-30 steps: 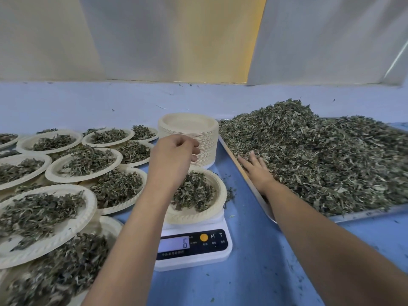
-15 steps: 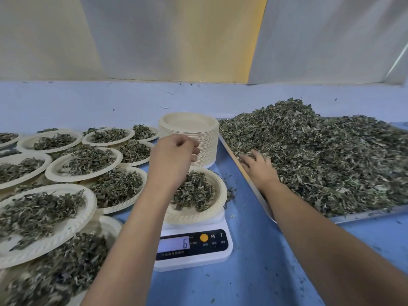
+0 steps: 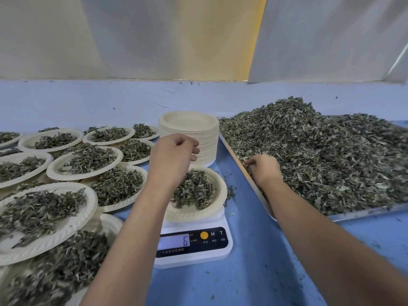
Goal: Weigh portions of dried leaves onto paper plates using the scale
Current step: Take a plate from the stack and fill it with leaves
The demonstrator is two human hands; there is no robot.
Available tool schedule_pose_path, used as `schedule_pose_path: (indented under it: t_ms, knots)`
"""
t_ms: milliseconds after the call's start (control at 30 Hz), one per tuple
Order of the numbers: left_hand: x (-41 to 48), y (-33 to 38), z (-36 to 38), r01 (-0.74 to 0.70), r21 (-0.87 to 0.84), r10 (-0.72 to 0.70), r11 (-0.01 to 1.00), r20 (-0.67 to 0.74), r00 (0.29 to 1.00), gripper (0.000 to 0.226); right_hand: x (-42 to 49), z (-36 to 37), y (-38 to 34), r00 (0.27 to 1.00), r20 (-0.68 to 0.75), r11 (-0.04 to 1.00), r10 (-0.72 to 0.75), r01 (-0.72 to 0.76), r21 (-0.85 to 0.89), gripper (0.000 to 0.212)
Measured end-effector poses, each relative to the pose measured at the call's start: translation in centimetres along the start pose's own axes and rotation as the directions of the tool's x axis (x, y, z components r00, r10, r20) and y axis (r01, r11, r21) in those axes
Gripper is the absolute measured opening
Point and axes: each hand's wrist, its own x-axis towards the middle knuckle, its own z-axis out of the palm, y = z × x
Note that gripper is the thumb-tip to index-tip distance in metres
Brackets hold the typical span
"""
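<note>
A blue table (image 3: 254, 272) ran the width of the view. On its right side sat a metal tray (image 3: 364, 212) piled with a large heap of dried leaves (image 3: 331, 162), far more than had been taken from it. On the left, many filled plates (image 3: 88, 160) lay crowded and overlapping, each carrying a portion of leaves; these looked like finished weighings. Between the two groups, at the back, stood a tall stack of empty plates (image 3: 187, 127), so plenty of portions were probably left to do.

In front of the stack was a white scale (image 3: 194, 241) with a plate (image 3: 218, 195) resting on it, holding a modest mound of leaves. A few loose bits lay on the table just beside it.

The left hand (image 3: 172, 155) hung above the far edge of that plate with its fingers curled under; whether it held any leaves could not be told. The right hand (image 3: 263, 171) was at the near edge of the heap, fingers curled into the leaves and gathering a pinch.

The scale's display (image 3: 174, 241) showed a 6. Judging by the right hand's reach for more, this portion was likely short of its target and being topped up.
</note>
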Motion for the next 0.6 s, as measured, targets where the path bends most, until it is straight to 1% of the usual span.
schedule_pose_path:
  t_ms: [67, 200, 267, 333, 400, 433, 467, 533, 567, 600]
  knots:
    - [0.0, 0.0, 0.0, -0.004, 0.005, 0.004, 1.0, -0.001, 1.0, 0.026, -0.1, -0.1, 0.0, 0.997, -0.057, 0.997, 0.044, -0.04, 0.069, 0.033]
    - [0.0, -0.2, 0.0, 0.001, 0.002, -0.001, 1.0, -0.002, 1.0, 0.026, -0.2, -0.2, -0.4, 0.983, -0.137, 0.955, 0.119, -0.076, 0.286, 0.026]
    - [0.0, -0.2, 0.0, 0.002, -0.001, -0.002, 1.0, -0.003, 1.0, 0.026, -0.1, -0.3, -0.7, 0.976, -0.169, 0.926, 0.139, -0.067, 0.372, 0.023]
    - [0.1, -0.3, 0.0, 0.0, 0.001, 0.0, 1.0, -0.005, 1.0, 0.026, 0.0, -0.5, -1.0, 0.961, -0.195, 0.862, 0.197, -0.075, 0.501, 0.02]
    - [0.1, -0.3, 0.0, -0.001, 0.004, 0.001, 1.0, -0.005, 1.0, 0.026, 0.1, -0.8, -1.0, 0.929, -0.191, 0.732, 0.317, -0.112, 0.672, 0.019]
    - [0.1, -0.3, 0.1, 0.0, 0.006, 0.0, 1.0, -0.004, 1.0, 0.027, 0.0, -1.1, -1.1, 0.908, -0.163, 0.638, 0.386, -0.135, 0.758, 0.019]
    - [0.1, -0.3, 0.1, 0.0, 0.009, 0.0, 1.0, -0.002, 1.0, 0.026, 0.0, -1.3, -1.1, 0.887, -0.11, 0.523, 0.449, -0.161, 0.837, 0.019]
    - [0.0, -0.3, 0.2, 0.001, 0.018, -0.001, 1.0, 0.004, 1.0, 0.026, -0.2, -1.7, -1.2, 0.851, 0.056, 0.257, 0.523, -0.22, 0.941, 0.022]
    - [0.0, -0.3, 0.2, -0.001, 0.027, 0.001, 1.0, 0.006, 1.0, 0.026, -0.3, -1.9, -1.3, 0.834, 0.133, 0.147, 0.535, -0.247, 0.958, 0.022]
    - [0.0, -0.3, 0.2, -0.004, 0.035, 0.004, 0.999, 0.007, 1.0, 0.026, -0.5, -2.1, -1.4, 0.821, 0.183, 0.071, 0.541, -0.261, 0.963, 0.023]
